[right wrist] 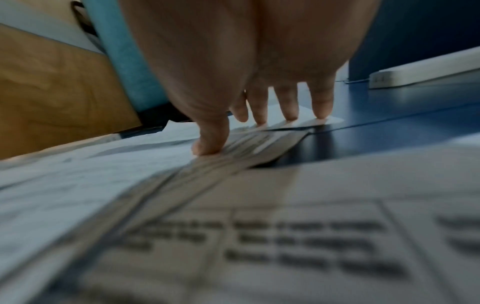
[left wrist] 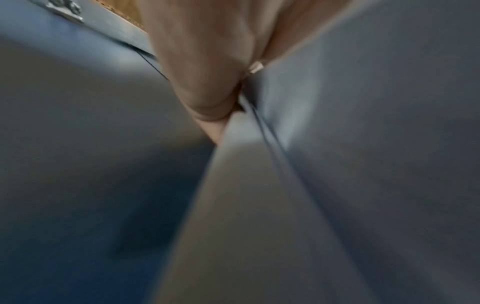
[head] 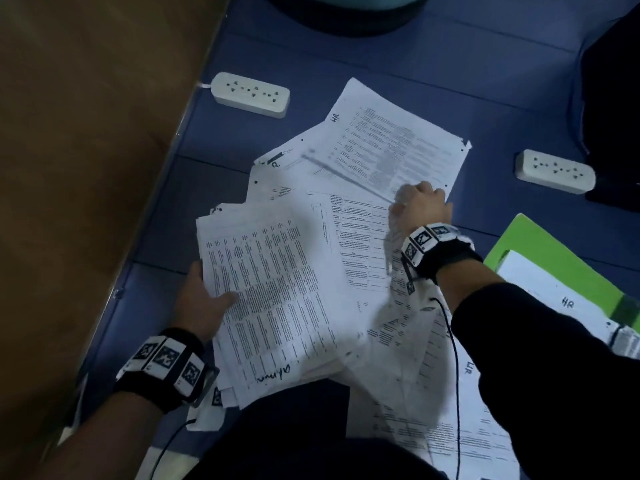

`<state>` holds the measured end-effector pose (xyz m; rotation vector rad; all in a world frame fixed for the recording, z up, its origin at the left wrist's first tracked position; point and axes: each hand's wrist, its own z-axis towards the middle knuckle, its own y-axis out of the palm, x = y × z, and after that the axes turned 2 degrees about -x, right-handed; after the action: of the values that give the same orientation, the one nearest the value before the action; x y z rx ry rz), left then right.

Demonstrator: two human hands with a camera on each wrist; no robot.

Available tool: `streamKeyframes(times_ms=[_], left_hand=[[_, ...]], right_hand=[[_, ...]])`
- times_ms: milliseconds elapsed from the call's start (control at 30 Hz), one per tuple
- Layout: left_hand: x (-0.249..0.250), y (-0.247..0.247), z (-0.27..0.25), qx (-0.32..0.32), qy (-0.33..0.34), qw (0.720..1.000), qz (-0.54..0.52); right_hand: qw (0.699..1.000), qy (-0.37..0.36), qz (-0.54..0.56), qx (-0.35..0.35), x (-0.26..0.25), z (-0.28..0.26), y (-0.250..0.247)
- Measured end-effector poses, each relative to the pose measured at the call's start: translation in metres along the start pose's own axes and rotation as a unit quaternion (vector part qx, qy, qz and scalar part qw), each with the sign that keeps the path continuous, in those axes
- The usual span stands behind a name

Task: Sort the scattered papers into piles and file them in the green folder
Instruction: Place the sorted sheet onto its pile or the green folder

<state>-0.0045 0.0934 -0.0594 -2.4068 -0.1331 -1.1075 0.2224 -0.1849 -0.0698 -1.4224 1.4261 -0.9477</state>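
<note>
Printed papers (head: 346,237) lie scattered and overlapping on the blue floor (head: 450,81). My left hand (head: 207,299) grips the left edge of a thick stack (head: 270,289), thumb on top and fingers underneath; in the left wrist view the hand (left wrist: 207,82) holds the blurred stack (left wrist: 259,205). My right hand (head: 420,202) presses its fingertips (right wrist: 288,102) and thumb down on the near corner of a far sheet marked "HR" (head: 391,140). The green folder (head: 540,244) lies open at the right, with another "HR" sheet (head: 561,289) on it.
Two white power strips lie on the floor, one far left (head: 250,94) and one right (head: 554,171) of the papers. A brown wooden surface (head: 86,168) runs along the left. A teal object (head: 346,5) stands at the top, and something dark (head: 613,98) at the far right.
</note>
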Motion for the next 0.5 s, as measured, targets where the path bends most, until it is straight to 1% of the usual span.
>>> streamKeyframes(times_ms=[67,100,167,200,233,267,333,400,433,500], left_hand=[[0.002,0.002,0.0,0.001,0.006,1.0,-0.004],[0.003,0.003,-0.002,0.006,0.012,1.0,-0.005],[0.007,0.003,-0.006,0.019,0.025,0.999,-0.017],[0.009,0.003,-0.009,0.024,0.033,0.999,-0.03],[0.011,0.003,-0.013,0.027,0.039,0.998,-0.046],[0.013,0.004,-0.016,0.03,0.042,0.997,-0.062],[0.015,0.005,-0.021,0.027,0.06,0.996,-0.055],[0.014,0.007,-0.022,0.022,0.076,0.997,-0.017],[0.011,0.008,-0.02,0.022,0.076,0.997,-0.015],[0.011,0.012,-0.022,0.013,0.078,0.996,-0.047]], right_hand=[[0.999,-0.013,-0.03,-0.009,-0.001,-0.013,-0.003],[1.0,-0.012,-0.025,-0.014,-0.001,-0.017,-0.007],[1.0,-0.007,0.029,0.001,-0.002,-0.029,-0.021],[0.998,-0.021,0.054,0.027,-0.004,-0.039,-0.028],[0.995,-0.049,0.068,0.049,-0.009,-0.051,-0.034],[0.992,-0.085,0.076,0.055,-0.016,-0.067,-0.039],[0.982,-0.153,0.106,0.024,-0.037,-0.103,-0.041],[0.965,-0.221,0.14,-0.025,-0.062,-0.138,-0.032],[0.957,-0.246,0.148,-0.05,-0.074,-0.153,-0.025],[0.948,-0.263,0.147,-0.106,-0.098,-0.176,-0.005]])
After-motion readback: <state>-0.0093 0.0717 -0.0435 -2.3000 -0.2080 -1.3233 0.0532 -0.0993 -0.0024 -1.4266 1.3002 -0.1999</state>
